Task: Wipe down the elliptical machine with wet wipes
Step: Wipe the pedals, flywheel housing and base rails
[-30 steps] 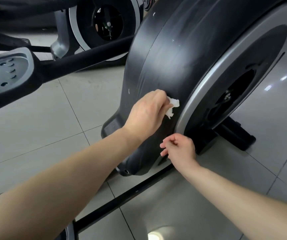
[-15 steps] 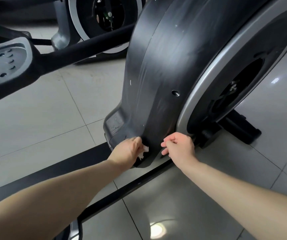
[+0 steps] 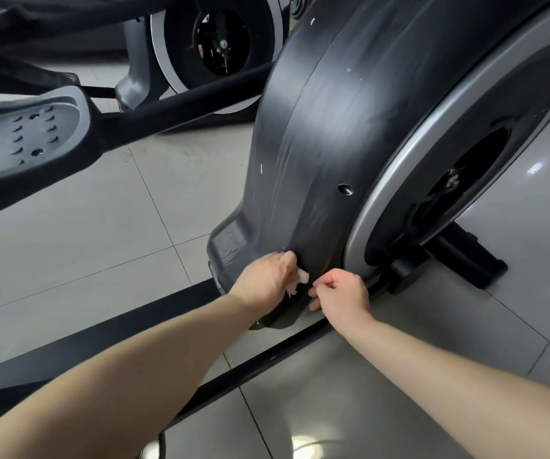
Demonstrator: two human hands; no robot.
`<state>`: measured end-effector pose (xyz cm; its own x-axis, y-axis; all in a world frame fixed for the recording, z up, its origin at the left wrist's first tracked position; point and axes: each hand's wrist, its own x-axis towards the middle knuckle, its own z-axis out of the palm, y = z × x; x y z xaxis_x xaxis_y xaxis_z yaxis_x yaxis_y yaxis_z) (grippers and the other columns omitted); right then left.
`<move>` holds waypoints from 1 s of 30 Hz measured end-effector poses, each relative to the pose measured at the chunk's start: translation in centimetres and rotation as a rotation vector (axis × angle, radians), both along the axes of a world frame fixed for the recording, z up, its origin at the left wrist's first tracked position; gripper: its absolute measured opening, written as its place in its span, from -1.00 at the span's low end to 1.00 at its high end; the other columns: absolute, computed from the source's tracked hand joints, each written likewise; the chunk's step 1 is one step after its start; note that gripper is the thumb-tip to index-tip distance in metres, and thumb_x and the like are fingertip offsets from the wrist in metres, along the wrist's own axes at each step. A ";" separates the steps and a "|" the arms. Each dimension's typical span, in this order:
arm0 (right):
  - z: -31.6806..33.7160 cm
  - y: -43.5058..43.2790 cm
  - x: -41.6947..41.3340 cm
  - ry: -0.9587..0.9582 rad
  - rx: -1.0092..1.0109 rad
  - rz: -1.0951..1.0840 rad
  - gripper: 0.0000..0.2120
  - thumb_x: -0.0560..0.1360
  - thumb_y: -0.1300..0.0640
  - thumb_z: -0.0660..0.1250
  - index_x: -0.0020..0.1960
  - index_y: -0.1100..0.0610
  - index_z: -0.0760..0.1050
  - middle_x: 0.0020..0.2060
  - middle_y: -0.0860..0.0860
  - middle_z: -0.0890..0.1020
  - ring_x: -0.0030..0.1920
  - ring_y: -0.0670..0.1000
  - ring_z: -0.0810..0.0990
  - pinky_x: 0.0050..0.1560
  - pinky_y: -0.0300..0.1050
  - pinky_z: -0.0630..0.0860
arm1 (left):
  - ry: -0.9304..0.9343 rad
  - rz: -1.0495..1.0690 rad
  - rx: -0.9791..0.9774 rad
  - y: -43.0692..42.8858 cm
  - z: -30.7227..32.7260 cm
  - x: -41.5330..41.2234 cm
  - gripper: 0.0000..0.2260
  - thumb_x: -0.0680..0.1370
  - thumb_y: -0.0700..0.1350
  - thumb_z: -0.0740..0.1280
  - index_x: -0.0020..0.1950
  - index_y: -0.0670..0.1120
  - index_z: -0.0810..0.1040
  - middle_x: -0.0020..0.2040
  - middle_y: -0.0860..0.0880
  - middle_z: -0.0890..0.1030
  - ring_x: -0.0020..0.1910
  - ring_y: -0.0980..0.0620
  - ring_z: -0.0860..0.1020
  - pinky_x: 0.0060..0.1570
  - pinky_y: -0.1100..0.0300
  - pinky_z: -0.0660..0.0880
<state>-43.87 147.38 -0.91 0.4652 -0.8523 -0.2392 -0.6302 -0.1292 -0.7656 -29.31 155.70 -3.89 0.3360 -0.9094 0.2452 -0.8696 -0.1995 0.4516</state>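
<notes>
Black flywheel housing (image 3: 326,144), left hand (image 3: 267,276) gripping white wipe (image 3: 300,279), right hand (image 3: 343,293) curled, seemingly empty, pedal (image 3: 18,140) nearby

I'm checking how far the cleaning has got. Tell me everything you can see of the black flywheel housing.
The black flywheel housing is a tall, rounded shell of matte-looking plastic with a streaky sheen, small white flecks and one round hole. A silver ring borders its right side. It stands upright over the tiled floor. The left hand presses a crumpled white wet wipe to its lower part; the right hand, fingers curled, is close beside.
</notes>
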 end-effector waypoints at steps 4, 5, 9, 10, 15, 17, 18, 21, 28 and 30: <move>0.0 -0.3 0.1 -0.011 0.002 -0.005 -0.77 0.52 0.29 0.23 -0.13 0.07 0.62 -0.30 -0.06 0.73 -0.41 -0.15 0.67 -0.29 -0.18 0.52 | 0.010 0.000 -0.164 -0.2 2.5 1.9 -0.86 0.62 -0.09 0.36 -0.07 -0.12 0.49 -0.15 -0.06 0.54 -0.18 -0.04 0.50 -0.18 0.18 0.33; -0.1 -0.4 0.1 -0.013 0.005 -0.006 -0.78 0.52 0.29 0.24 -0.13 0.08 0.62 -0.30 -0.06 0.73 -0.41 -0.15 0.67 -0.29 -0.18 0.53 | 0.014 0.014 -0.195 -0.3 3.3 2.4 -0.87 0.62 -0.09 0.37 -0.06 -0.12 0.50 -0.14 -0.06 0.56 -0.17 -0.01 0.48 -0.17 0.21 0.32; -0.4 -0.5 0.0 -0.012 0.001 0.007 -0.79 0.53 0.27 0.25 -0.13 0.07 0.62 -0.32 -0.07 0.72 -0.38 -0.16 0.67 -0.20 -0.12 0.61 | 0.086 0.003 -0.245 -0.4 4.2 3.7 -0.89 0.60 -0.15 0.40 -0.04 -0.16 0.52 -0.11 -0.04 0.57 -0.14 0.07 0.45 -0.15 0.30 0.32; -0.6 -0.6 0.0 -0.019 0.002 0.011 -0.79 0.53 0.28 0.26 -0.13 0.07 0.62 -0.32 -0.07 0.72 -0.37 -0.15 0.68 -0.17 -0.09 0.63 | 0.108 -0.008 -0.260 -0.4 4.2 3.8 -0.89 0.60 -0.16 0.40 -0.03 -0.17 0.51 -0.11 -0.03 0.57 -0.15 0.09 0.45 -0.16 0.34 0.33; -1.0 -0.7 -0.4 -0.066 0.020 0.017 -0.78 0.51 0.31 0.24 -0.15 0.10 0.61 -0.30 -0.06 0.72 -0.32 -0.07 0.71 -0.08 0.06 0.69 | 0.172 0.026 -0.029 0.3 1.7 4.6 -0.92 0.60 -0.20 0.37 -0.06 -0.13 0.49 -0.17 0.06 0.53 -0.19 0.16 0.50 -0.18 0.34 0.41; -1.2 -0.7 -0.4 -0.072 0.024 0.020 -0.78 0.50 0.31 0.23 -0.17 0.10 0.61 -0.33 -0.06 0.71 -0.31 -0.06 0.71 -0.06 0.10 0.69 | 0.253 0.092 0.068 0.9 -0.2 5.2 -0.88 0.63 -0.14 0.35 -0.07 -0.04 0.45 -0.15 0.04 0.53 -0.20 0.05 0.54 -0.21 0.28 0.39; -1.2 -0.6 -0.4 -0.072 0.026 0.023 -0.78 0.49 0.31 0.23 -0.18 0.10 0.61 -0.33 -0.06 0.71 -0.32 -0.06 0.71 -0.06 0.11 0.68 | 0.284 0.109 0.078 1.2 -0.8 5.4 -0.88 0.64 -0.12 0.35 -0.07 -0.03 0.45 -0.16 0.03 0.54 -0.22 0.04 0.53 -0.21 0.26 0.39; -1.4 -0.9 -0.2 -0.077 0.034 0.012 -0.78 0.50 0.31 0.23 -0.18 0.12 0.60 -0.32 -0.06 0.72 -0.33 -0.06 0.71 -0.04 0.13 0.68 | 0.287 0.121 0.127 1.9 -1.6 5.7 -0.90 0.63 -0.09 0.36 -0.04 -0.07 0.50 -0.16 0.02 0.57 -0.22 0.03 0.54 -0.20 0.19 0.46; -1.8 -0.9 -0.1 -0.073 0.033 0.028 -0.79 0.49 0.29 0.25 -0.22 0.10 0.60 -0.37 -0.04 0.70 -0.27 -0.01 0.72 -0.01 0.17 0.67 | 0.275 0.080 0.202 4.2 -3.0 4.6 -0.86 0.56 -0.05 0.41 -0.06 -0.02 0.46 -0.14 0.07 0.58 -0.18 0.07 0.57 -0.18 0.19 0.48; -1.9 -0.9 -0.1 -0.084 0.036 0.020 -0.80 0.50 0.29 0.26 -0.21 0.10 0.60 -0.36 -0.05 0.71 -0.30 -0.03 0.71 -0.01 0.17 0.67 | 0.182 -0.057 0.211 4.7 -4.0 3.1 -0.87 0.52 -0.07 0.45 -0.02 -0.06 0.55 -0.07 0.08 0.57 -0.07 0.06 0.54 -0.08 0.24 0.43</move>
